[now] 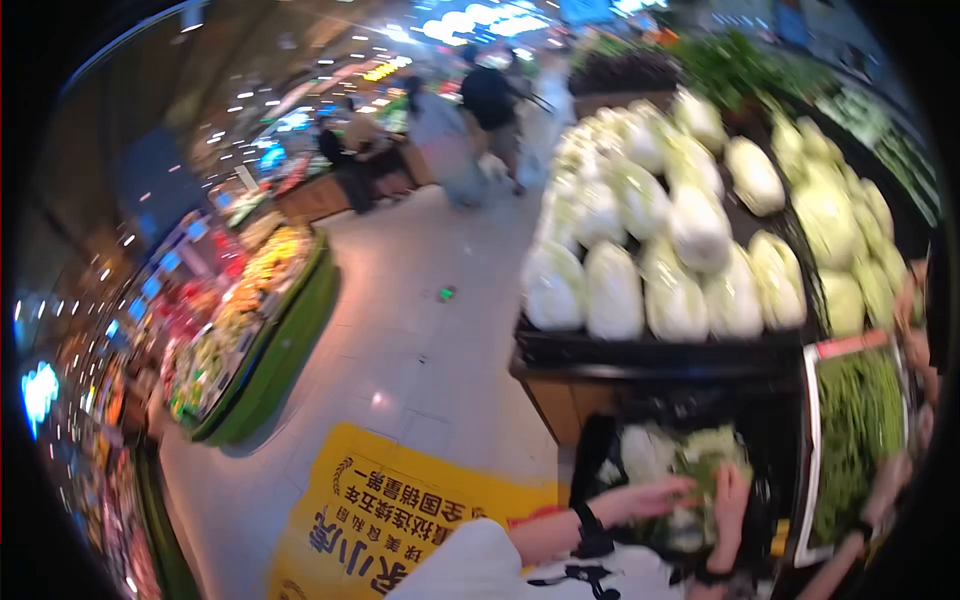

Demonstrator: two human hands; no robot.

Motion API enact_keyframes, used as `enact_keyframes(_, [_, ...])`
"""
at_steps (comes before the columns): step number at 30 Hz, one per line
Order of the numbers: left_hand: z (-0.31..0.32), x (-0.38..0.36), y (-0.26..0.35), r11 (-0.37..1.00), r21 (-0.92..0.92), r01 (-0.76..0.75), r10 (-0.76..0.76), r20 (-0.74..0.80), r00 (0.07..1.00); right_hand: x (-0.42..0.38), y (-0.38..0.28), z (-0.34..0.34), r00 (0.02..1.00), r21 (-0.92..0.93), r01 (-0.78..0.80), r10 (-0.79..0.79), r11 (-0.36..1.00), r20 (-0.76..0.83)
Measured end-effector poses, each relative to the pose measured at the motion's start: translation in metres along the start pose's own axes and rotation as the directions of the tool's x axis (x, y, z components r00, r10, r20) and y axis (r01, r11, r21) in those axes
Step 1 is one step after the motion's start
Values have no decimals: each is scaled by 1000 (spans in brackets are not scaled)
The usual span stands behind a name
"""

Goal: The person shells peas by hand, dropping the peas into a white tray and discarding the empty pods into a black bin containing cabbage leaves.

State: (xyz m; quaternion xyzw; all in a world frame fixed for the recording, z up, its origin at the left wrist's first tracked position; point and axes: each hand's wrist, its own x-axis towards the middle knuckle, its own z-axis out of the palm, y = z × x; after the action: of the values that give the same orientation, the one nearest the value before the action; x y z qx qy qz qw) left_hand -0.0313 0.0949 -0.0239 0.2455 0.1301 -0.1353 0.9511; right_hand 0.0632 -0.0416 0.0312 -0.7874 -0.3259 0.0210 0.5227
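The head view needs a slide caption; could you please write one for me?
Left hand and right hand over leafy vegetables in a black container, beside a display of stacked pale cabbages.

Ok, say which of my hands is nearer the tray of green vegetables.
Right. In the picture, your right hand is left of the tray; your left hand is farther left.

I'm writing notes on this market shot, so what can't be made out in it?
In the head view:
What, if anything, the left hand and right hand grip: blurred, partly hidden by the hands themselves.
Bottom of the black bin: hidden by leaves.
Owner of the bare arm at right: cut off by the dark border.
Part of the yellow mat: covered by white clothing.
Wording on the blue signs at left: too small, blurred.
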Motion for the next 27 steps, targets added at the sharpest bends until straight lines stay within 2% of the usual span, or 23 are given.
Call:
enact_keyframes(1, [-8, 4, -1, 999, 29, 17, -18, 23, 1000, 1, 2, 1, 999, -21, -53, 53, 998, 5])
enact_keyframes(2, [-10, 2, -1, 998, 69, 9, -8, -17, 1000, 3, -14, -8, 995, -110, -65, 73, 992, 67])
enact_keyframes(3, [-14, 3, -5, 994, 105, -10, 9, 8, 1000, 5, -24, -13, 989, -34, -125, 127, 992, 70])
enact_keyframes(4, [-22, 6, -7, 994, 105, 24, -23, -16, 1000, 2, -27, -18, 993, -67, -110, 112, 992, 27])
enact_keyframes(5, [-14, 1, -4, 993, 111, 44, -32, -110, 993, 0, -20, -21, 993, -47, -116, 116, 992, -12])
enact_keyframes(6, [12, -8, 12, 985, 170, 38, -11, -154, 988, 4, -33, -31, 978, 1, -207, 207, 978, 40])
enact_keyframes(8, [21, -11, 19, 998, 59, 34, -20, -223, 975, 3, -32, -37, 984, 9, -178, 178, 984, -14])
enact_keyframes(9, [12, -11, 20, 999, 35, 29, -24, -138, 990, 3, -31, -41, 970, 37, -244, 245, 969, 1])
enact_keyframes(12, [9, -7, 28, 995, -57, 83, -90, -126, 988, -5, -8, -41, 956, 90, -280, 286, 956, -65])
enact_keyframes(14, [13, -4, 32, 993, -112, -40, 19, -190, 982, -11, -3, -43, 945, 99, -318, 323, 943, -43])
enact_keyframes(15, [13, -1, 34, 993, -97, -73, 58, -155, 986, -18, 7, -41, 934, 63, -355, 356, 933, -15])
enact_keyframes(17, [11, 11, 38, 984, -129, -122, 100, -171, 980, -31, 16, -42, 899, -12, -438, 438, 899, 24])
enact_keyframes(20, [30, 36, 52, 965, -203, -163, 122, -201, 972, -47, 35, -48, 894, -6, -444, 443, 896, 65])
enact_keyframes(23, [63, 70, 65, 954, -264, -140, 122, -83, 989, -61, 36, -63, 867, 19, -489, 483, 872, 118])
enact_keyframes(24, [72, 85, 68, 953, -272, -132, 125, -43, 991, -68, 42, -66, 872, -24, -476, 475, 879, 113])
enact_keyframes(25, [86, 100, 71, 955, -266, -130, 128, -24, 991, -77, 49, -69, 861, 26, -496, 488, 868, 144])
enact_keyframes(27, [120, 133, 73, 948, -318, -14, 41, 78, 996, -91, 48, -82, 852, 43, -517, 509, 855, 119])
